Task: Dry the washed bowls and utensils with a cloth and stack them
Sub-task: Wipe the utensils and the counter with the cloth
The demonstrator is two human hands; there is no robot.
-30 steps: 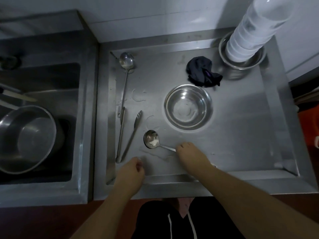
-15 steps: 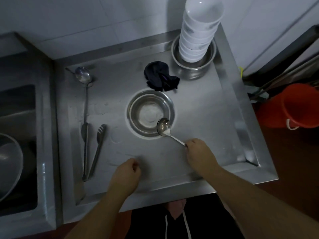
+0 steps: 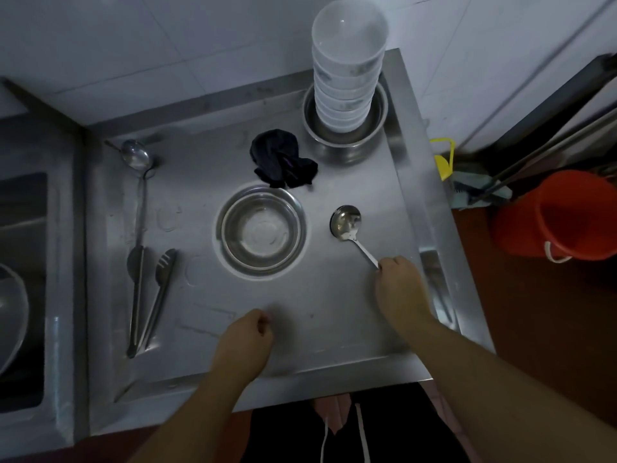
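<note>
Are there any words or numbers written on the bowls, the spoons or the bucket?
None can be read anywhere.
White bowls: grey marks on the sides, too blurred to tell whether they are writing.
Red bucket, metal bowl and spoon: no writing shows.

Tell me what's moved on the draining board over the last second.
The right hand, holding the spoon by its handle, carried it from left of the steel bowl, across the bowl's near edge, to its right. The left hand stayed curled and empty. Cloth, tongs, ladle and stacked white bowls didn't move.
</note>
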